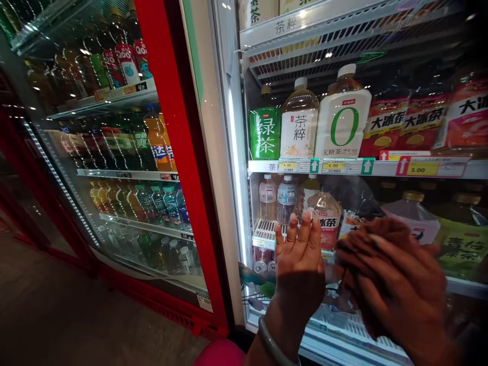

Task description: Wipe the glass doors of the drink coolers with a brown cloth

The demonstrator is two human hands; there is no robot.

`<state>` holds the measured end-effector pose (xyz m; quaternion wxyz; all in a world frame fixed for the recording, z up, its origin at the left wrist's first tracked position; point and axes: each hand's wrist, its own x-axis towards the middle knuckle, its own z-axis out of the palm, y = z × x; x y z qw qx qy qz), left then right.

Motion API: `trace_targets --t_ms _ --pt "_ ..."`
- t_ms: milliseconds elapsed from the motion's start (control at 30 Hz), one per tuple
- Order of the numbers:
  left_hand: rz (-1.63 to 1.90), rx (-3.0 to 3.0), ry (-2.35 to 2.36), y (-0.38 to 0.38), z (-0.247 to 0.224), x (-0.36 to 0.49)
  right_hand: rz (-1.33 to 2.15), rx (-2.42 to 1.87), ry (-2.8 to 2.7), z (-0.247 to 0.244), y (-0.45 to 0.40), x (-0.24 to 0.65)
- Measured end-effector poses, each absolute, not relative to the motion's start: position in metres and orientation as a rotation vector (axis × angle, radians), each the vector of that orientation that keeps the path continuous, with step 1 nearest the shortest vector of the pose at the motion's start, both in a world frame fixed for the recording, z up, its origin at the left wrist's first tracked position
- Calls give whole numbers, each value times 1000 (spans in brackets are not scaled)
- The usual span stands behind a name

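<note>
My left hand is raised with its palm toward the glass door of a lit drinks cooler, fingers stretched out; it seems to rest on the glass. A grey bangle circles that wrist. To its right, my right hand presses a crumpled brown cloth up against the same door, its fingers bent over the cloth. Behind the glass, close to the fingertips, stands a bottle of iced tea with a red label.
Shelves inside hold tea bottles, among them a green one and a large white-labelled one, above a price strip. On the left stands a second cooler with a red frame. Something pink shows at the bottom edge.
</note>
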<state>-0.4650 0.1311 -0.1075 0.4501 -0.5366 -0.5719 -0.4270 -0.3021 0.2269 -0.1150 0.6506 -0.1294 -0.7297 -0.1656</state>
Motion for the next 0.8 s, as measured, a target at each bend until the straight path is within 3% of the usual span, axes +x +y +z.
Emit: trace_targets --t_ms 167,400,633,800 --pt "-1073 -1334 -1430 131 -105 -470 -452 -305 -1619 -83 210 -334" --pt "-1078 -1344 -1411 124 -103 -485 -488 -191 -1790 -117 207 -336" --pt "-1087 -1331 -1484 113 -104 -509 -386 -300 -1666 -96 188 -387" --pt "-1090 -1315 -1540 103 -113 -535 -377 -243 -1796 -129 175 -395"
